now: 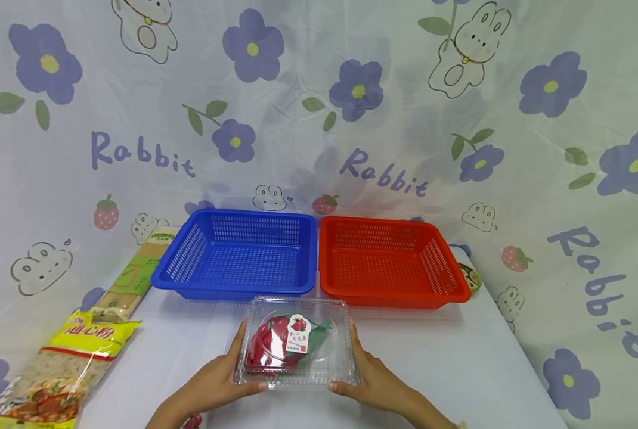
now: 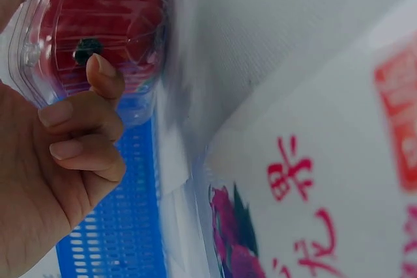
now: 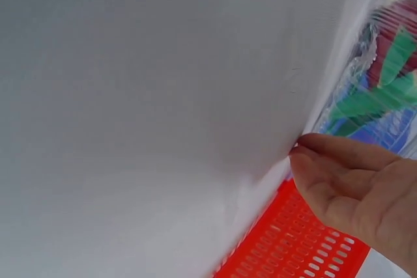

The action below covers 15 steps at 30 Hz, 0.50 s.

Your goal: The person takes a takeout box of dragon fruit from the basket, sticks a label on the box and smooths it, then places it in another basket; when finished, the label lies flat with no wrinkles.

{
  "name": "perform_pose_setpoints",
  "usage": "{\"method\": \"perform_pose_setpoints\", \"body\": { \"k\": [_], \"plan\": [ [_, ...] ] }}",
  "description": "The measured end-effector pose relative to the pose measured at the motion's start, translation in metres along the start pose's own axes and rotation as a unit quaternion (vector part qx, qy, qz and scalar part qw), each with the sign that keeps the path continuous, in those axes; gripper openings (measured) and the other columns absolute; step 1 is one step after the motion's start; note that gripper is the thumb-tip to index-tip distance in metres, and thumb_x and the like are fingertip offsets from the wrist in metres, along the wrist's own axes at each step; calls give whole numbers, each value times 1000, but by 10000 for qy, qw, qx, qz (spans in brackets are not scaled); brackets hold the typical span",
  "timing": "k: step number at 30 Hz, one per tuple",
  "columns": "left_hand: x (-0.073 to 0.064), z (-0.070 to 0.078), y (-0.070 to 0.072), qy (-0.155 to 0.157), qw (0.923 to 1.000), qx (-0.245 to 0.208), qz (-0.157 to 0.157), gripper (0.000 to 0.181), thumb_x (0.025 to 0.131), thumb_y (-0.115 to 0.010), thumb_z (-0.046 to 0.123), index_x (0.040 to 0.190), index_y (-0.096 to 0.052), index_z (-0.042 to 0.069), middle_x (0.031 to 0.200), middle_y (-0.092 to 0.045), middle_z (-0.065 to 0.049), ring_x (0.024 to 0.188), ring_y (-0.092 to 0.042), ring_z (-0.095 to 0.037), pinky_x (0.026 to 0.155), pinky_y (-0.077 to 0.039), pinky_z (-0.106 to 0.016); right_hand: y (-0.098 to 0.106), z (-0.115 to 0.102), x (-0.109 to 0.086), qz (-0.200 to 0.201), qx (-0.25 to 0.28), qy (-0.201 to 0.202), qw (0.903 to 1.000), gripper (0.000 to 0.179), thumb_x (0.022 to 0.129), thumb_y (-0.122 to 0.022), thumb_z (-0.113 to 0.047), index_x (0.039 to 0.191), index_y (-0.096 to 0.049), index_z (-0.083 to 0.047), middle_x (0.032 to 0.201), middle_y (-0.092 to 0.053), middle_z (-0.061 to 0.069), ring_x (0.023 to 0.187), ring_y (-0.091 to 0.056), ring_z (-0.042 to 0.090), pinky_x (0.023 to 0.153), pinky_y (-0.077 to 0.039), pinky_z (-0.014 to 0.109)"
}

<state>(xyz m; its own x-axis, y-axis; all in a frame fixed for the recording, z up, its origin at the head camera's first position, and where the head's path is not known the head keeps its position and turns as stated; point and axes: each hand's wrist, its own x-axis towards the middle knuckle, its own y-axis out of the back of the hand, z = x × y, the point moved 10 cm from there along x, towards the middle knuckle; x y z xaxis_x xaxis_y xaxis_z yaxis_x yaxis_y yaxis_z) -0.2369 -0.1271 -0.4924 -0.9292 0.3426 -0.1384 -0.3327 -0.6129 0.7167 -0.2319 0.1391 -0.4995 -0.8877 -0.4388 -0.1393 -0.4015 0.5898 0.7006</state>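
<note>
A clear plastic box [image 1: 337, 357] stands in front of two baskets in the head view. Inside lies a red fruit [image 1: 268, 345] with green leaf-like pieces [image 1: 319, 342], and a white label with a fruit picture sits on the lid. My left hand [image 1: 217, 378] grips the box's left side, thumb at the front edge. On the opposite side my right hand [image 1: 375, 378] holds it likewise. The left wrist view shows curled fingers [image 2: 104, 79] against the box wall. Whether the box touches the table cannot be told.
Behind the box are a blue basket [image 1: 249, 292] and a red basket [image 1: 394, 301], side by side. Yellow-topped food bag [image 1: 61, 369] and a long green-and-tan packet [image 1: 131, 280] lie left. A round-pictured pack [image 1: 469, 277] shows behind the red basket. A printed sheet [image 2: 313, 180] lies near the left wrist.
</note>
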Motion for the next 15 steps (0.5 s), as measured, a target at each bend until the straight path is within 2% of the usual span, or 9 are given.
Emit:
{"method": "perform_pose_setpoints", "body": {
  "k": [9, 15],
  "plan": [
    [-1, -2, 0, 53, 10000, -11, 10, 123, 78, -76, 54, 160, 8, 17, 132, -58, -30, 109, -65, -43, 86, -51, -61, 0, -9, -2, -100, 119, 419, 9990, 119, 87, -69, -52, 157, 20, -15, 155, -31, 30, 128, -49, 52, 95, -43, 67],
    [-3, -1, 0, 80, 10000, 23, 27, 124, 77, -77, 55, 160, 6, 15, 130, -59, -29, 107, -65, -42, 86, -51, -61, -1, -7, -3, -295, 119, 125, 9994, 119, 86, -68, -55, 157, 20, -16, 155, -32, 28, 127, -50, 51, 94, -44, 67]
  ]
}}
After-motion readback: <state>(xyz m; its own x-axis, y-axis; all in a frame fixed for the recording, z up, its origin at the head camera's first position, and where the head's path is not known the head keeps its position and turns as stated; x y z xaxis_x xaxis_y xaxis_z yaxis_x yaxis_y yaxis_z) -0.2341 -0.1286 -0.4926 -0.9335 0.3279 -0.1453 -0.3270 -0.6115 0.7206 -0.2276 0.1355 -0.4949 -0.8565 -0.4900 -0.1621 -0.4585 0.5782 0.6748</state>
